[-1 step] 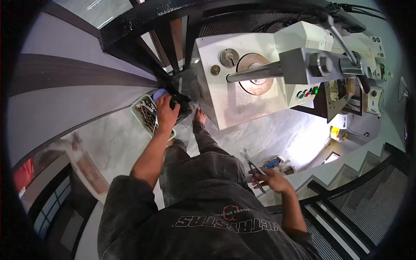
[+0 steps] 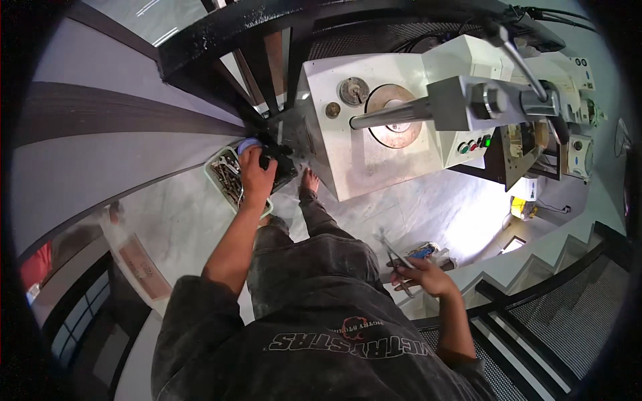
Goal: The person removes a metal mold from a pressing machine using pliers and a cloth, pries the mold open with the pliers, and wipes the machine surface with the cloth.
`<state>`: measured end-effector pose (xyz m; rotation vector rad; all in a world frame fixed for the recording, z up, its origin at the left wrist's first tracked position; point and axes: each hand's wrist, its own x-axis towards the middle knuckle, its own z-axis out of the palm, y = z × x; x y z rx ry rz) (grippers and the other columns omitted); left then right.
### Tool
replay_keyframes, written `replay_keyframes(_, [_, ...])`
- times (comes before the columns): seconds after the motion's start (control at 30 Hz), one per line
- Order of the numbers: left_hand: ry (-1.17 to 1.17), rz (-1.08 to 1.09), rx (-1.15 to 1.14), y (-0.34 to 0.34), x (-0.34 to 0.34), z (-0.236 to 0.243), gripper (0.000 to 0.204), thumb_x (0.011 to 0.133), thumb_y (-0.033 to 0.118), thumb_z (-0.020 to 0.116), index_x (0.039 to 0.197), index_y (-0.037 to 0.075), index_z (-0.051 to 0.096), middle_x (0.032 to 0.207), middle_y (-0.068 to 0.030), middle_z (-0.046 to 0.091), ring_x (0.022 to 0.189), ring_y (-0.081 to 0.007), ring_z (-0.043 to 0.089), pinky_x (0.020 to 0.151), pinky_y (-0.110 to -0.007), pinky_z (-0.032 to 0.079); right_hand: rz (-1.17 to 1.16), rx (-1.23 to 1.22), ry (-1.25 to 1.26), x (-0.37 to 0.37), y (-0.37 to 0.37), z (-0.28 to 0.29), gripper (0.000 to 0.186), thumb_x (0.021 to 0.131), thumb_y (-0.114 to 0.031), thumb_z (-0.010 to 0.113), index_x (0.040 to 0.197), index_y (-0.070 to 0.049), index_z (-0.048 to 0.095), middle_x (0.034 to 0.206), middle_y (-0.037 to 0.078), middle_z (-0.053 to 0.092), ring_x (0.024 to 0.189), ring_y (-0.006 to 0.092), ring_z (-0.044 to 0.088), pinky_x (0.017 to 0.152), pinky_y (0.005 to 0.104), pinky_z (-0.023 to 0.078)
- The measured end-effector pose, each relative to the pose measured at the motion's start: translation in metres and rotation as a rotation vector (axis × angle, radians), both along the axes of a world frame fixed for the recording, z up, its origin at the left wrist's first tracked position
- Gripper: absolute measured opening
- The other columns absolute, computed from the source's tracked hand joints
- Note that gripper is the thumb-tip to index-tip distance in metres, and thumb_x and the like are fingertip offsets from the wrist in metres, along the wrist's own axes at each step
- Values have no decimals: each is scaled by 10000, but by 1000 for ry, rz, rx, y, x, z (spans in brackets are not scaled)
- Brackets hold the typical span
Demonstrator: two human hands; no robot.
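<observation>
My left hand (image 2: 257,175) reaches down at the left of the machine, its fingers curled over a black object (image 2: 281,164) that I cannot make out. Beside it are a pale green bin (image 2: 213,178) of metal tools and bits (image 2: 231,175) and a round blue-purple item (image 2: 247,144). My right hand (image 2: 424,277) holds a long, slim, two-legged metal tool (image 2: 394,254) above the floor at the lower right, fingers closed round it.
A white machine (image 2: 321,154) with a round plate, horizontal bar and buttons stands ahead. Black railings (image 2: 200,47) rise behind it; a grey wall (image 2: 100,154) is at left. Stairs (image 2: 521,274) with mesh railing are at lower right, and small items (image 2: 428,252) lie near them.
My right hand and its metal tool have shifted slightly to the right. My left hand stays at the black object, nearly unmoved.
</observation>
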<state>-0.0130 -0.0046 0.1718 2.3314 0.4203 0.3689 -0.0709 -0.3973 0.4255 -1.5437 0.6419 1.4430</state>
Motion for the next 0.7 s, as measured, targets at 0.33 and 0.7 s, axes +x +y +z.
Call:
replay_keyframes(0.33, [-192, 120, -310, 24, 71, 165, 364, 835, 66, 692, 1176, 45, 566, 1041, -88, 663, 932, -153, 626, 796, -275, 490, -41, 88, -394, 103, 19, 53, 375, 974, -203, 508, 1282, 8, 538, 1037, 135, 656, 987, 235, 648, 874, 403, 532])
replay_keyframes(0.7, [-225, -73, -556, -2, 120, 201, 313, 851, 66, 716, 1139, -4, 616, 1049, -53, 655, 922, -92, 595, 827, -224, 464, -177, 38, -303, 66, 7, 38, 377, 954, -183, 542, 1267, 27, 543, 1003, 137, 652, 952, 231, 645, 840, 365, 546])
